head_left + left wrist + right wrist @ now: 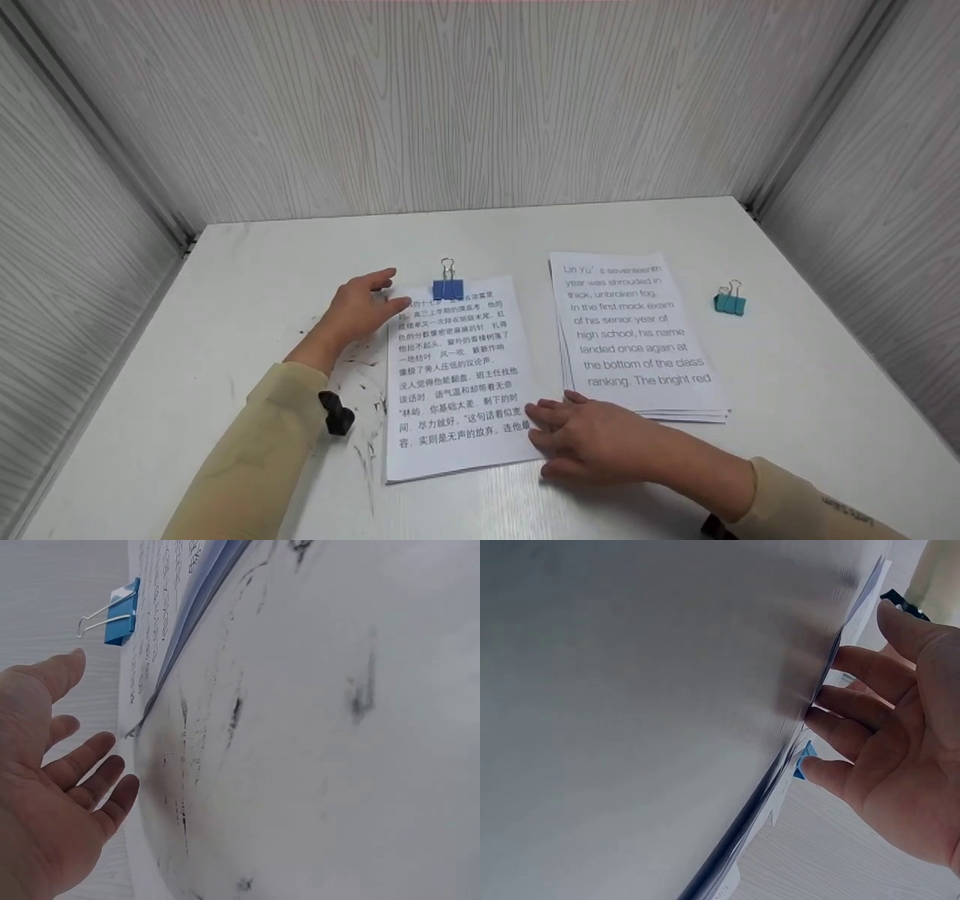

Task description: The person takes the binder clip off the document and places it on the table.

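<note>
While lying flat on the white counter point(787, 390), the clipped paper stack point(454, 375) is running long axis away from the person, its blue binder clip point(448, 289) biting the far edge. The left hand point(356, 309) is hovering open beside the top corner; the right hand point(592, 442) is pressing flat-fingered on the near corner. Keeping both edges squared looks wise.

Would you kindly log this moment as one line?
left hand open beside clipped sheets | right hand open, fingertips on them | teal clip loose
</note>
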A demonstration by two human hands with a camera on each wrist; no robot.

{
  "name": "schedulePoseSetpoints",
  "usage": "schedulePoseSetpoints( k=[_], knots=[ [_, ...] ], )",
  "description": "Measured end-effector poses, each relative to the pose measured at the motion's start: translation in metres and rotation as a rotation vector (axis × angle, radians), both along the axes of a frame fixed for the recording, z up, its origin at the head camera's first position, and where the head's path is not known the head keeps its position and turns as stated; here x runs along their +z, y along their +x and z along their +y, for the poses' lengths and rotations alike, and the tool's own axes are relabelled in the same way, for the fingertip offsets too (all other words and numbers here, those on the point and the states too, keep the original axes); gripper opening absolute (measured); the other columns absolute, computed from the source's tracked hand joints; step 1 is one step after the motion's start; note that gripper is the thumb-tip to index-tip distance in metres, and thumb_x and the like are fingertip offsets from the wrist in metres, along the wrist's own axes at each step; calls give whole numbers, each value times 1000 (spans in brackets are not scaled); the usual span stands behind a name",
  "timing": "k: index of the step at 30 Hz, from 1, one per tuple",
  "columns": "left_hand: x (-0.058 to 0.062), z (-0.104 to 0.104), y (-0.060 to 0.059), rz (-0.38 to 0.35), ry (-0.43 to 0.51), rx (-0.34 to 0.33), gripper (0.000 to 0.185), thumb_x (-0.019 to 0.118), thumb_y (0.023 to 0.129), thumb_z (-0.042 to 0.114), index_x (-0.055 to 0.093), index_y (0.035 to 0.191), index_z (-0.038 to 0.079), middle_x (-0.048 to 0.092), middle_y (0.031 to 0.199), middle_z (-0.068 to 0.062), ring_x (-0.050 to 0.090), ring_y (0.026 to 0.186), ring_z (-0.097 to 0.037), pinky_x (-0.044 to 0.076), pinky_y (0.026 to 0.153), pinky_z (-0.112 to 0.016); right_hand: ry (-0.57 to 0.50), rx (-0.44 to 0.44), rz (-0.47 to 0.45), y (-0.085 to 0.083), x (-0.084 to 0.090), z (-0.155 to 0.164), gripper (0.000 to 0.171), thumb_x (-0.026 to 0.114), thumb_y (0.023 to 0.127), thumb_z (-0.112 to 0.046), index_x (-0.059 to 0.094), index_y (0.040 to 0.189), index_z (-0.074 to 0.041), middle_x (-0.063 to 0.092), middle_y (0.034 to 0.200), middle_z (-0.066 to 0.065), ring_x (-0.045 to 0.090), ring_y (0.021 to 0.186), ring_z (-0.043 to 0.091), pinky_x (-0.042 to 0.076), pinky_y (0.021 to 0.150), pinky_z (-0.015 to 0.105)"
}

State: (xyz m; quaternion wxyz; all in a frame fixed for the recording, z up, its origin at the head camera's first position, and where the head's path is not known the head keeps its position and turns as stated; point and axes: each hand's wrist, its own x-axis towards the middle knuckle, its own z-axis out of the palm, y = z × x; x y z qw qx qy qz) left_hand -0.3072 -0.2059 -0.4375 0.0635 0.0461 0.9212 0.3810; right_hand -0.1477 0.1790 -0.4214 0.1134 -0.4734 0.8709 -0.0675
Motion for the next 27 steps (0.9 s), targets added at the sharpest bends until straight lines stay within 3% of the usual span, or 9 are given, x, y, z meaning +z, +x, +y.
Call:
schedulePoseSetpoints(
  k=[8,15,24,27],
  knots=[
    [-9,-4,-3,-5,-32,-52,80,70,103,43,33,168,14,43,166,-12,26,159,-36,19,129,-54,0,-6,-4,0,1,0,50,63,106,-46,69,143,-13,54,158,12,51,146,28,41,117,59],
    [-14,-4,-1,-26,1,-52,82,71,101,40,32,169,18,43,167,-5,19,162,-31,15,130,-53,5,12,24,1,1,1,51,60,108,-47,69,143,-12,53,158,14,51,146,30,42,116,57],
    [-14,-4,0,-24,-5,-61,86,77,99,32,29,170,19,44,166,-5,20,161,-30,15,130,-51,-3,23,30,1,3,0,49,60,108,-46,70,142,-12,54,157,15,53,144,31,44,115,58],
    [-14,-4,-1,-31,25,-51,87,78,98,30,30,170,21,45,164,-8,28,159,-31,19,129,-52,-6,28,32,1,4,0,49,60,108,-45,70,142,-11,55,156,15,53,144,31,44,115,58]
  ],
)
